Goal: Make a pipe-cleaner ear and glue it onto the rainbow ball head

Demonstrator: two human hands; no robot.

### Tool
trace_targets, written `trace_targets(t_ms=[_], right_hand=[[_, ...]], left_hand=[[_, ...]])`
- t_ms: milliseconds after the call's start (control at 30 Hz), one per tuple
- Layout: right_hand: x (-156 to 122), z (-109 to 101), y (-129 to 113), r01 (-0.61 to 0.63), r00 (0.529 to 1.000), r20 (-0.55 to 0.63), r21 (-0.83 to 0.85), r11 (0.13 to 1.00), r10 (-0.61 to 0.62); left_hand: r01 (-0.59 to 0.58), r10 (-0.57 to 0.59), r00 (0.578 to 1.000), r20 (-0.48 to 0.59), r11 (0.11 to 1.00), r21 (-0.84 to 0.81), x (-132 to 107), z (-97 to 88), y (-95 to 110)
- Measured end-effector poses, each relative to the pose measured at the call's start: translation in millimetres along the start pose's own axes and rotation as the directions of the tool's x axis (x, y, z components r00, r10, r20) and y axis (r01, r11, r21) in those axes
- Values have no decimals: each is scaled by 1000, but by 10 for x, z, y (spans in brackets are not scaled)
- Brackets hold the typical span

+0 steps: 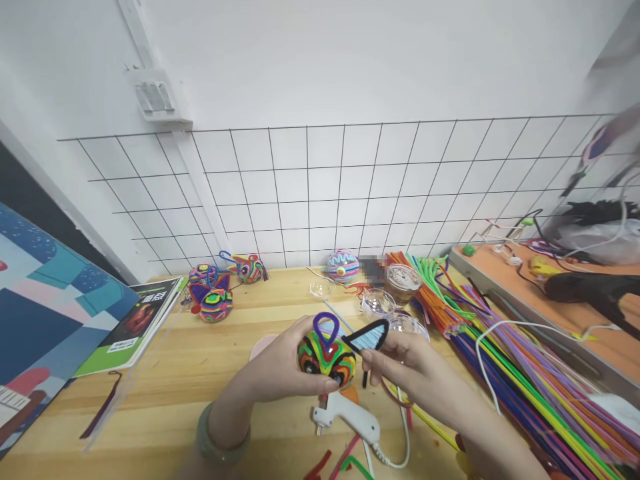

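Wrapped around a striped pipe-cleaner ball in green, orange, red and black is my left hand. A purple loop stands up from the top of the ball. My right hand pinches a light blue wing with a black outline, whose inner tip is right beside the ball; whether they touch I cannot tell. Below the ball a white hot glue gun lies on the table, its cord running off to the right. Cut pipe-cleaner pieces are scattered near it.
Colourful wrapped balls sit at the back left, another at the back centre. Clear plastic half-shells lie behind my hands. Bundles of pipe cleaners fill the right side, beside an orange surface. Magazines lie left.
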State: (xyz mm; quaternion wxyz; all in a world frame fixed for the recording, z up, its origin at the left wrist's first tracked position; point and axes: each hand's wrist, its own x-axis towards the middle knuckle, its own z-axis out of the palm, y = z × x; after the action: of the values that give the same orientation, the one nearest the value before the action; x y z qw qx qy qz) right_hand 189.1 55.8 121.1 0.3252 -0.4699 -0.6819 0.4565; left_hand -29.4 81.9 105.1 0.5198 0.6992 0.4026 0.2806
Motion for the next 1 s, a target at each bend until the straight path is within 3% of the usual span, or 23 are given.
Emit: trace_targets(t_ms=[300,500,633,1000], right_hand=[[4,-11,-10,-16,1000,-15,-48,999,16],[0,-1,-58,-7,1000,-23,43,999,8],[-4,5,-69,36,999,-6,64,997,-35],[-4,1,-82,13,1000,1,77,997,-13]], left_hand=[[-35,36,999,24,999,-37,-1,37,72],[-4,9,999,45,996,-92,-1,26,7],[15,-9,998,67,996,-85,9,25,12],[-26,27,998,53,999,-19,-9,48,76]])
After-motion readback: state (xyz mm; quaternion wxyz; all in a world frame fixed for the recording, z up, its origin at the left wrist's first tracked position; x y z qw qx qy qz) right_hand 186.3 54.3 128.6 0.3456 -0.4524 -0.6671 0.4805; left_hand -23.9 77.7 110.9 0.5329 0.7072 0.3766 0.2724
